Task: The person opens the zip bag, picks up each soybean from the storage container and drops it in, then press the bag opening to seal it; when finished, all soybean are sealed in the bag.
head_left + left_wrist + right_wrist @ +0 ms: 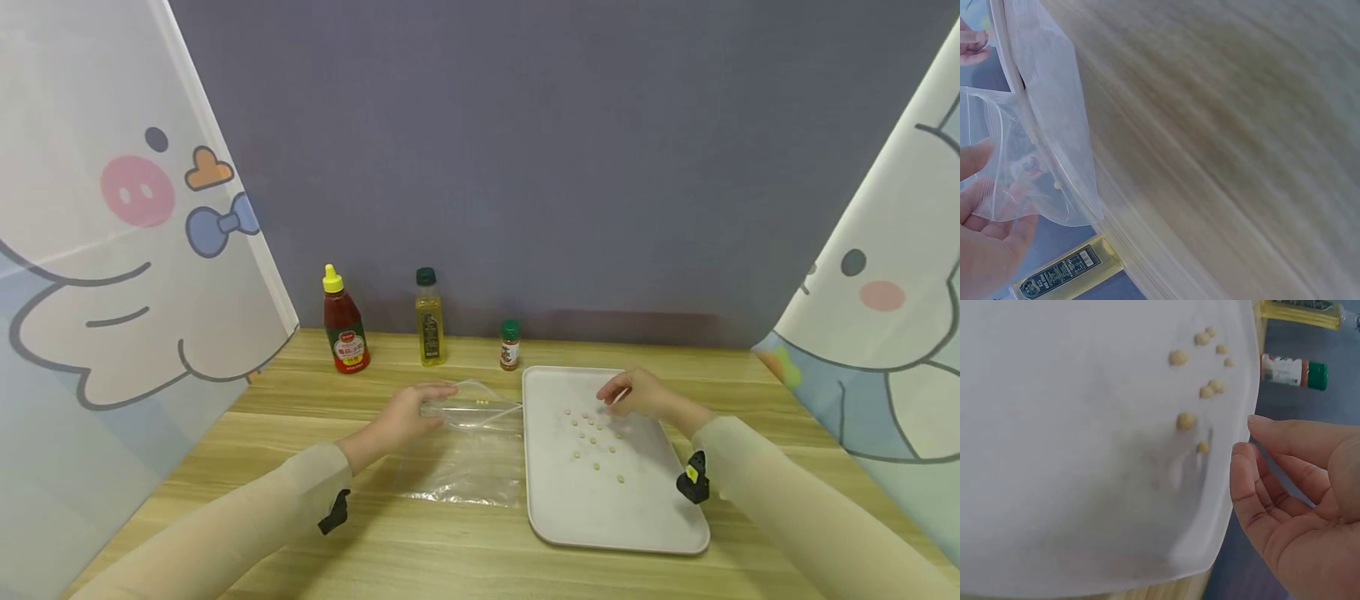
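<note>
Beans point(596, 467) mostly await on the tray point(622, 521), few bagged; my left hand point(408, 414) pinches the bag point(465, 467), right hand point(636, 393) with fingertips apart.

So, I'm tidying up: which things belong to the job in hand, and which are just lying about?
Seemingly in use:
clear plastic zip bag
white rectangular tray
small round cream pieces

Seemingly idle:
red yellow-capped sauce bottle
clear green-capped bottle of yellow liquid
small green-capped jar
</note>
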Demonstrator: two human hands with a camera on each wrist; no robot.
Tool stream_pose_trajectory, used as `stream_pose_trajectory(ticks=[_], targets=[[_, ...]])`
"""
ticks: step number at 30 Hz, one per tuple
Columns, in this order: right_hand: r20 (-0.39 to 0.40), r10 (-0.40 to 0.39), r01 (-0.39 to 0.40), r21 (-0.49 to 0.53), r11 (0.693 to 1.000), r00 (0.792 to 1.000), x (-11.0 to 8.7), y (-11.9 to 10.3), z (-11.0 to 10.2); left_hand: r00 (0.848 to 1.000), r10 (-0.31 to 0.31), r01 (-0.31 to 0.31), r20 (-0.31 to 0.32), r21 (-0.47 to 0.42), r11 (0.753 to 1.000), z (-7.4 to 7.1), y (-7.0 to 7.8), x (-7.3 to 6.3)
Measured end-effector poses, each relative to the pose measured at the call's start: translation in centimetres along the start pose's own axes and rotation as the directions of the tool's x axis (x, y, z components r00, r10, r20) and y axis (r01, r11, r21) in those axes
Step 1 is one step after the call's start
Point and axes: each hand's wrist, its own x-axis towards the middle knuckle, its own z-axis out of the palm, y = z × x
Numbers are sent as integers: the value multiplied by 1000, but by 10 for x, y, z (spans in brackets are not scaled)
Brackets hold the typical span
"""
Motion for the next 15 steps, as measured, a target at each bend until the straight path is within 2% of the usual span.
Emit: stream_pose_trajectory(ticks=[10,15], targets=[[-13,141,-141,-36,989,990,-3,13,5,1000,-11,11,-2,4,1000,1,-2,0],[-26,142,-143,-42,989,990,-1,16,9,1000,-3,3,-3,11,1000,1,-2,1]])
